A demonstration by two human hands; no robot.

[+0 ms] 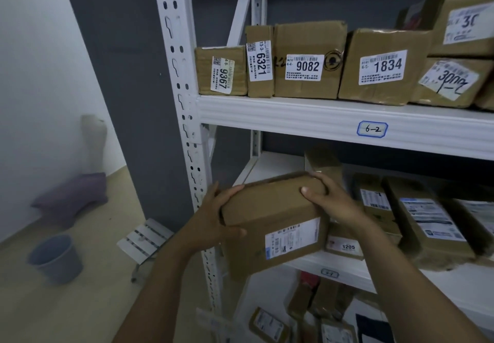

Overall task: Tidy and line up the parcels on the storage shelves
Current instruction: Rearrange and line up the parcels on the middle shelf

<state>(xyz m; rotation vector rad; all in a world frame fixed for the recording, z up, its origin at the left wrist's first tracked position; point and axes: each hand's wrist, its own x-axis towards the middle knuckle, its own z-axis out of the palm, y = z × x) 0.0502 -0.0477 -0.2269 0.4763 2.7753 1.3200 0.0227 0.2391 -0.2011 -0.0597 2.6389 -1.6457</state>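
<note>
A brown cardboard parcel [270,222] with a white shipping label on its front hangs at the left end of the middle shelf [344,268], partly past the shelf's front edge. My left hand [213,217] grips its left end, fingers over the top corner. My right hand [334,201] grips its top right edge. Behind and to the right lie more parcels, among them a small one marked 1205 [344,246] and a long one with a white label [430,222]. On the upper shelf [294,118] stands a row of parcels numbered 9367 [222,71], 6321 [259,60], 9082 [307,60] and 1834 [382,66].
The white shelf upright [184,102] stands just left of the held parcel. On the floor at left are a grey bucket [56,257], a folding step stool [144,238] and a purple cushion [72,195]. Several parcels lie on the bottom shelf [307,313].
</note>
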